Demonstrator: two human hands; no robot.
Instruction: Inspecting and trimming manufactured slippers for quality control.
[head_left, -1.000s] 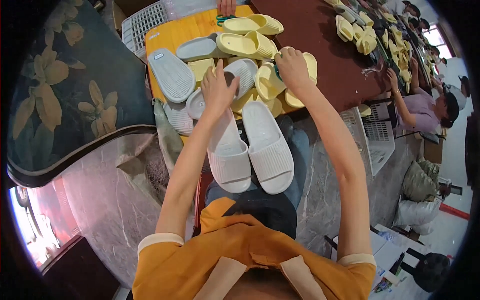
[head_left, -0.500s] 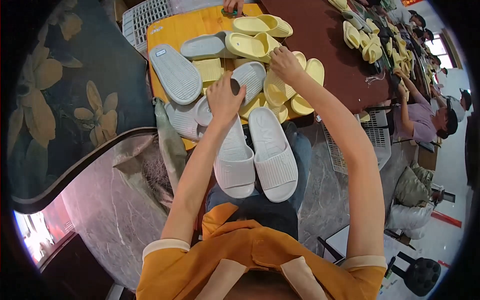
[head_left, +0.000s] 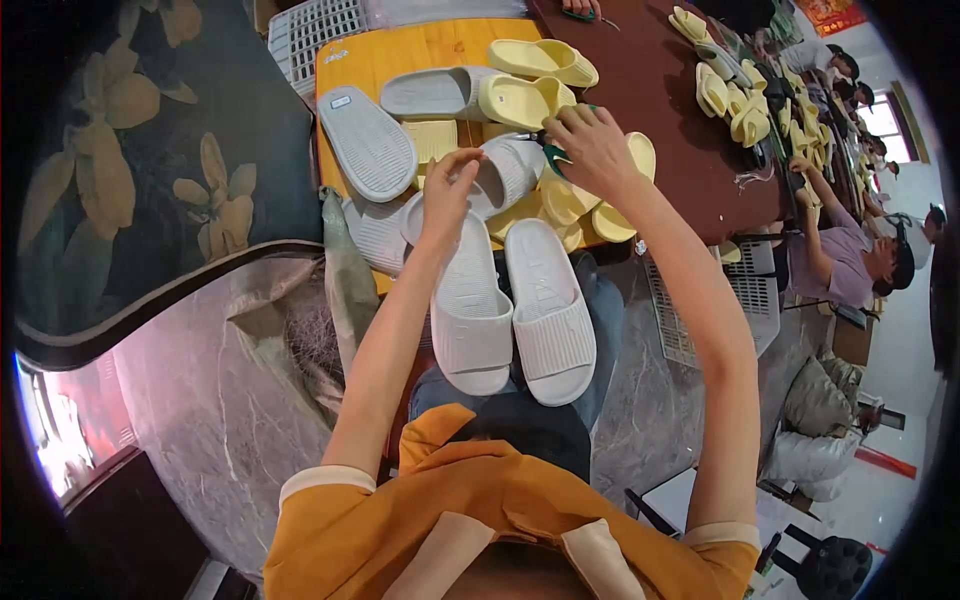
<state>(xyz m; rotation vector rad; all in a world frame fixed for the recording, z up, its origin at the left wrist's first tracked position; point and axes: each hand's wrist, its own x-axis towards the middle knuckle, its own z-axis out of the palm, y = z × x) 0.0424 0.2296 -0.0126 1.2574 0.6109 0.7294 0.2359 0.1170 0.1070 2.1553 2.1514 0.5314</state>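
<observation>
My right hand (head_left: 592, 150) is closed on green-handled scissors (head_left: 553, 153), whose blades point left over a grey slipper (head_left: 512, 170). Close to that slipper's left side is my left hand (head_left: 450, 192), thumb and forefinger together in a pinch; what they hold, if anything, is too small to make out. Two pale grey slides, a left one (head_left: 473, 335) and a right one (head_left: 553, 340), rest side by side at my lap, soles down. Beneath and beside my right hand lie yellow slippers (head_left: 565, 200), partly hidden.
A grey slipper (head_left: 368, 145) and several others cover the yellow table (head_left: 440, 38). At the far edge, another person's hand (head_left: 580, 7) holds scissors. More yellow slippers (head_left: 748, 125) are heaped on the dark red table (head_left: 660, 140). A white crate (head_left: 675, 320) stands right; a sack (head_left: 347, 280) hangs left.
My right hand has turned, and the scissors in it now show. My left hand's fingers have drawn into a pinch. The other person's hand has moved right. The whole view has shifted slightly.
</observation>
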